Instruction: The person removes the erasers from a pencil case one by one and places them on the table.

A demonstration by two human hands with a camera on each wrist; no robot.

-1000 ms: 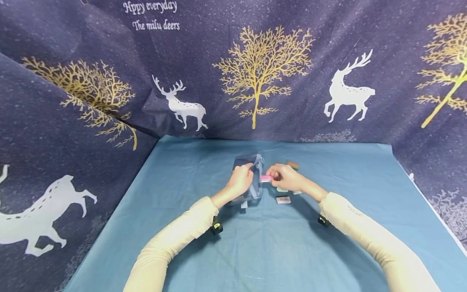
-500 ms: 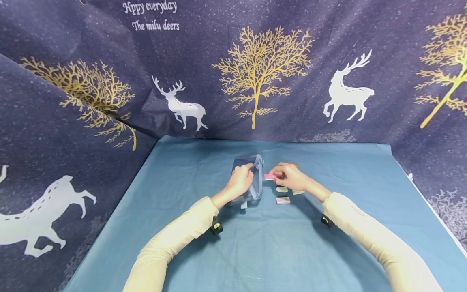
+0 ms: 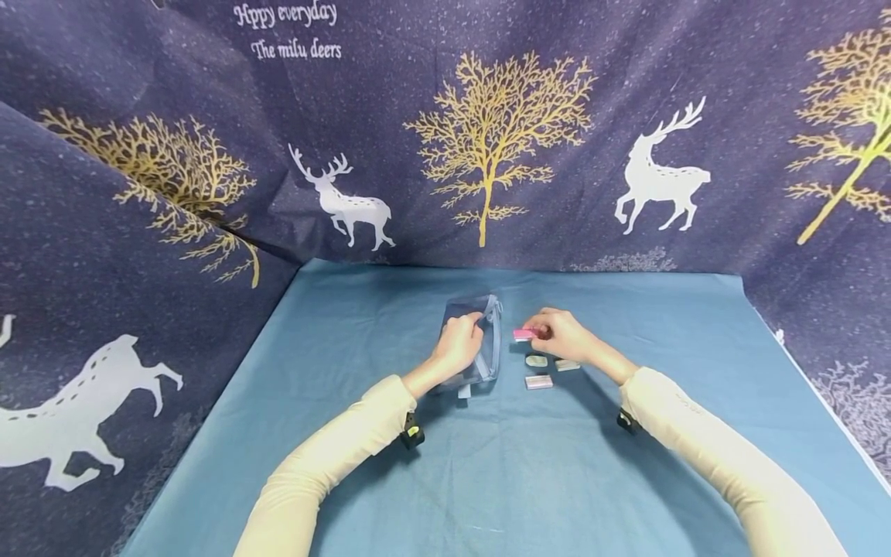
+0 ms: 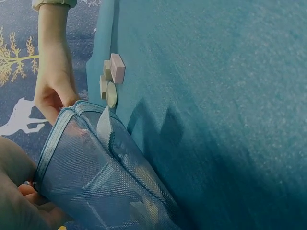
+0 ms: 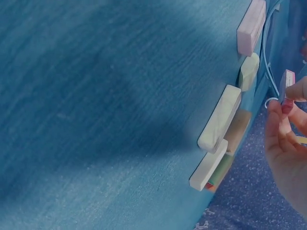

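Observation:
My left hand grips the upper edge of a blue mesh zipper pouch, whose mouth faces right. Through the mesh, some pale shapes show inside, too blurred to name. Just right of the pouch, my right hand pinches a small pink-and-white eraser between thumb and fingers, above the cloth and apart from the pouch. Below that hand lie a pale pink eraser block, a small rounded pale green one and a long whitish one.
Beyond the long block, the right wrist view shows another white block and a brown-and-green piece. A small white tag sticks out of the pouch's near end. Blue cloth covers the table, and a dark deer-print curtain hangs behind.
My right hand has moved right, away from the pouch's mouth, with the pink eraser still pinched. The pale blocks beneath it have come into fuller view. My left hand stays put on the pouch.

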